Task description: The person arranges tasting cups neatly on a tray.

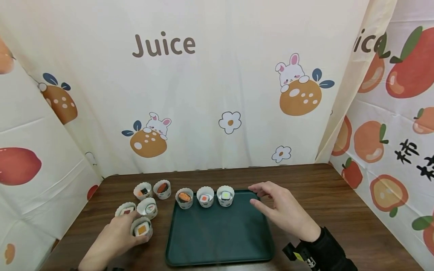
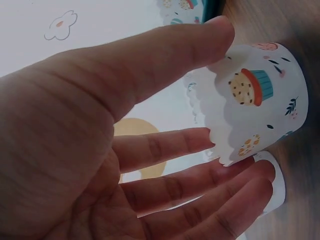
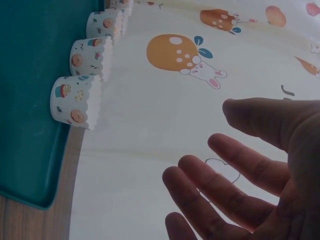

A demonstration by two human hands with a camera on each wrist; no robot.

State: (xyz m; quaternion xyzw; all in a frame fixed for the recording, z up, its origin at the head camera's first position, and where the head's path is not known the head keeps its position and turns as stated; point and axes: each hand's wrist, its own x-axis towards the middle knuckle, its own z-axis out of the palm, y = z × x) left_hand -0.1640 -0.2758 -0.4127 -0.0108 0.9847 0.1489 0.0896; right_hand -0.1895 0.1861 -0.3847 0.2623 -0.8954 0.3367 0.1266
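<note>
My left hand point(image 1: 116, 233) holds a white paper baking cup point(image 1: 141, 228) of sushi with a yellow-orange centre, thumb on one side and fingers on the other. In the left wrist view the cup point(image 2: 267, 100) shows cupcake prints and a scalloped rim. Close by stand several similar cups, among them a sushi cup point(image 1: 147, 208) just behind and another point(image 1: 125, 209) partly hidden by my fingers. My right hand point(image 1: 283, 209) hovers by the right rear edge of the green tray point(image 1: 220, 233), fingers spread and holding nothing.
Along the tray's back edge stand three sushi cups: one with an orange topping point(image 1: 184, 198), one with a red centre point(image 1: 205, 197) and one with a green centre point(image 1: 225, 195). Two more cups point(image 1: 162, 189) sit behind, on the wooden table point(image 1: 305, 177). Printed curtains point(image 1: 210, 86) enclose the table.
</note>
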